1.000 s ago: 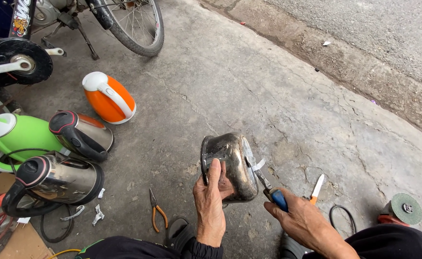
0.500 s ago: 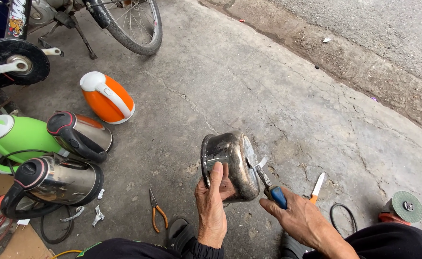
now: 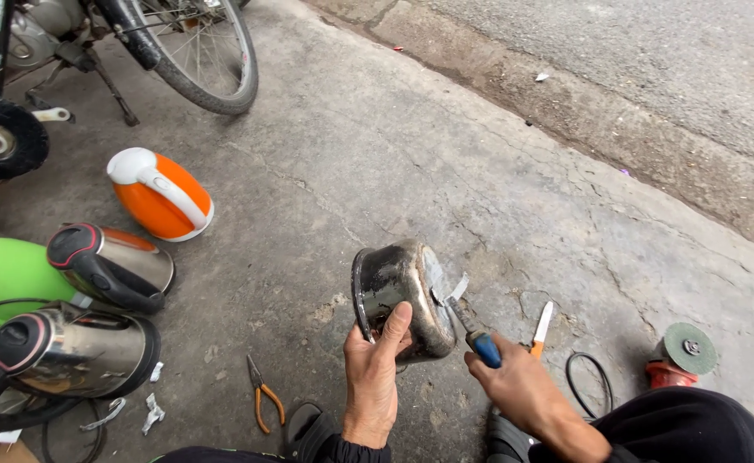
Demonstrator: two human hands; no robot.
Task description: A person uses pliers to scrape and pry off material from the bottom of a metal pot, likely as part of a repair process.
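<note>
Two bare hands are seen at lower centre of the frame. The dark metal kettle body (image 3: 398, 296) is held on its side just above the concrete ground (image 3: 368, 154) at centre; it is clamped by the left hand (image 3: 373, 369), thumb up over the rim, fingers wrapped round the far side. A blue-handled screwdriver (image 3: 471, 330) is gripped by the right hand (image 3: 514, 386), fingers closed on the handle, w/ the tip set against the kettle's base at a strip of silver tape (image 3: 456, 287).

An orange-handled knife (image 3: 540, 330) is laid just right of the screwdriver; an angle grinder (image 3: 677, 356) and black cable (image 3: 587, 381) are seen at lower right. Orange-handled pliers (image 3: 261, 399) lie lower left of centre. Four other kettles are grouped at left: orange/white (image 3: 158, 193), green (image 3: 4, 270), 2 steel (image 3: 111, 266). A bike wheel (image 3: 197, 56) is seen at upper left.
</note>
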